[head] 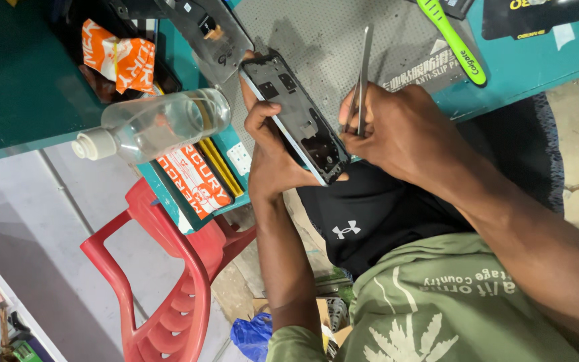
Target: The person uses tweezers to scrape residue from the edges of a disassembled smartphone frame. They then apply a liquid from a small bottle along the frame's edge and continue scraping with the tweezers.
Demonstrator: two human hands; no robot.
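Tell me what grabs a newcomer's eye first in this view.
At the centre, the left hand grips an opened phone frame while the right hand works metal tweezers at it, over a grey mat. Left of them lies a clear bottle; below it, a red plastic chair.

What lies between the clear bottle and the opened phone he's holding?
In the head view, between the clear bottle and the opened phone lies only a strip of grey mat.

Even, soft daylight, fairly bright. Glare glints on the bottle [162, 124] at ten o'clock and along the tweezers [363, 74] at twelve. Faint shadows on the grey mat [316, 33]. Centre sharp; corners slightly soft, mildly stretched.
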